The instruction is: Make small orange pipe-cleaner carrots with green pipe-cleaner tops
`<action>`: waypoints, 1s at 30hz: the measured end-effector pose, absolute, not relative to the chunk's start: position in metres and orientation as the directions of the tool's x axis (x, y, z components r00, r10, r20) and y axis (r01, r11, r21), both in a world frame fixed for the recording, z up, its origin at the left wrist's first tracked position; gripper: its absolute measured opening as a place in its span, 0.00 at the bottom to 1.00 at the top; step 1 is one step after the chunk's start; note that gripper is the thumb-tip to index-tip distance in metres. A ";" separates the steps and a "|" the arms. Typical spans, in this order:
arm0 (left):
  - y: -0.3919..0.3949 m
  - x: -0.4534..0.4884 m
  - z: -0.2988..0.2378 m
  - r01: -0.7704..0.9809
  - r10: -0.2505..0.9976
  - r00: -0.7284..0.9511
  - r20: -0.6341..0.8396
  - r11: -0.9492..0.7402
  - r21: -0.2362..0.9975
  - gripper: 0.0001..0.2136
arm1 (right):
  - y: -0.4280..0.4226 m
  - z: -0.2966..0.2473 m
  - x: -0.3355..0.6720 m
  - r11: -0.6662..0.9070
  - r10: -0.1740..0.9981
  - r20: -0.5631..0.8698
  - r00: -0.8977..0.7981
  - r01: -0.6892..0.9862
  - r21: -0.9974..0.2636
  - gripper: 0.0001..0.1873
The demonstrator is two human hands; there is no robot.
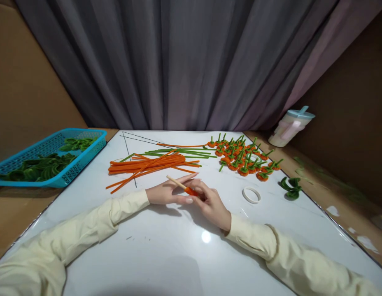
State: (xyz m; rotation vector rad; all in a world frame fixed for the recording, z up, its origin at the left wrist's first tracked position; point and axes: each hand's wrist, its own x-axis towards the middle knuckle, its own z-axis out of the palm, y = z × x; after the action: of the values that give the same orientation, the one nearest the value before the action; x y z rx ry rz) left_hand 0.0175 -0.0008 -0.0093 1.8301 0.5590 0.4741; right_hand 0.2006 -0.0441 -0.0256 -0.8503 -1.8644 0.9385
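Observation:
A pale wooden stick [176, 182] points up and left from my right hand [214, 205], its lower end wrapped in orange pipe cleaner [191, 191]. The fingers of my right hand are closed round that wrapped end and hide part of it. My left hand [166, 192] lies just behind the stick, its fingers stretched out and its thumb apart, the thumb tip close to the right fingers. Just beyond my left hand is a pile of orange pipe cleaners [147, 164], with green pipe cleaners [191, 153] behind it.
Many small orange pumpkin shapes with green stems [243, 169] stand at the back right. A white ring [251, 195] and dark green curled pieces [291, 189] lie nearer. At left, a blue basket [67, 181] holds green pieces. A lidded tumbler [291, 128] stands beyond the right edge.

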 end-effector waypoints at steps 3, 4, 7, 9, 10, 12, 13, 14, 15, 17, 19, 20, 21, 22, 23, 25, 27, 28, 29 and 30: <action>0.000 0.019 -0.009 0.025 0.671 0.734 0.104 -0.180 0.983 0.28 | -0.041 -0.020 0.198 0.102 0.908 0.118 -0.401 -0.063 -0.993 0.12; 0.000 0.021 -0.009 -0.011 0.695 0.711 0.109 -0.144 0.989 0.25 | -0.040 -0.018 0.198 -0.006 0.901 0.047 -0.431 -0.122 -0.992 0.14; -0.001 0.026 -0.015 -0.083 0.753 0.651 0.091 -0.048 0.995 0.20 | -0.039 -0.016 0.199 -0.240 0.837 -0.090 -0.539 -0.216 -0.946 0.19; -0.002 0.029 -0.020 -0.128 0.776 0.628 0.065 0.020 0.992 0.20 | -0.038 -0.016 0.200 -0.319 0.793 -0.111 -0.599 -0.254 -0.913 0.21; -0.003 0.031 -0.022 -0.147 0.782 0.621 0.051 0.052 0.988 0.20 | -0.037 -0.016 0.201 -0.337 0.779 -0.108 -0.617 -0.268 -0.903 0.21; -0.004 0.033 -0.024 -0.170 0.788 0.616 0.021 0.106 0.980 0.19 | -0.036 -0.018 0.202 -0.353 0.760 -0.097 -0.642 -0.283 -0.892 0.20; -0.004 0.033 -0.024 -0.174 0.787 0.617 0.007 0.128 0.977 0.18 | -0.035 -0.018 0.203 -0.359 0.752 -0.094 -0.652 -0.286 -0.889 0.19; -0.005 0.033 -0.023 -0.173 0.784 0.620 -0.006 0.145 0.974 0.18 | -0.034 -0.018 0.203 -0.366 0.745 -0.094 -0.661 -0.287 -0.885 0.19; -0.005 0.033 -0.022 -0.171 0.782 0.623 -0.017 0.157 0.973 0.17 | -0.034 -0.019 0.203 -0.374 0.740 -0.094 -0.666 -0.290 -0.881 0.19; -0.006 0.033 -0.020 -0.168 0.778 0.627 -0.030 0.172 0.971 0.16 | -0.034 -0.019 0.203 -0.387 0.735 -0.096 -0.671 -0.298 -0.873 0.19; -0.006 0.033 -0.018 -0.182 0.777 0.629 -0.029 0.183 0.966 0.15 | -0.034 -0.019 0.203 -0.392 0.735 -0.094 -0.671 -0.308 -0.867 0.18; -0.006 0.033 -0.018 -0.196 0.773 0.633 -0.025 0.192 0.962 0.15 | -0.034 -0.018 0.203 -0.393 0.737 -0.092 -0.669 -0.313 -0.865 0.18; -0.006 0.033 -0.018 -0.216 0.768 0.640 -0.018 0.203 0.955 0.15 | -0.034 -0.018 0.203 -0.391 0.740 -0.090 -0.666 -0.318 -0.863 0.18; -0.005 0.033 -0.018 -0.239 0.761 0.648 -0.010 0.216 0.947 0.16 | -0.033 -0.018 0.203 -0.389 0.743 -0.087 -0.663 -0.322 -0.863 0.18; -0.005 0.034 -0.019 -0.262 0.754 0.656 -0.001 0.230 0.937 0.16 | -0.033 -0.018 0.203 -0.385 0.747 -0.084 -0.659 -0.326 -0.863 0.19; -0.005 0.036 -0.021 -0.292 0.754 0.657 0.009 0.243 0.925 0.18 | -0.032 -0.019 0.204 -0.375 0.752 -0.078 -0.655 -0.327 -0.868 0.19; -0.007 0.038 -0.024 -0.292 0.774 0.633 0.005 0.233 0.927 0.18 | -0.031 -0.020 0.203 -0.363 0.752 -0.069 -0.655 -0.325 -0.873 0.18; -0.008 0.039 -0.025 -0.291 0.785 0.619 0.003 0.227 0.929 0.18 | -0.031 -0.020 0.203 -0.356 0.753 -0.061 -0.655 -0.328 -0.875 0.17; -0.009 0.041 -0.025 -0.296 0.794 0.608 0.003 0.223 0.929 0.18 | -0.030 -0.021 0.203 -0.349 0.755 -0.052 -0.653 -0.333 -0.876 0.16; -0.011 0.042 -0.025 -0.304 0.798 0.602 0.003 0.226 0.926 0.19 | -0.030 -0.021 0.202 -0.345 0.757 -0.046 -0.652 -0.339 -0.876 0.15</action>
State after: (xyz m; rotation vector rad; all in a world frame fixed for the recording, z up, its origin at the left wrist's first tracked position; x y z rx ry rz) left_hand 0.0417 -0.0106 -0.0254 1.0943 0.5427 0.8129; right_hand 0.2024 -0.0300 -0.0211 -0.5961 -1.1789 2.0407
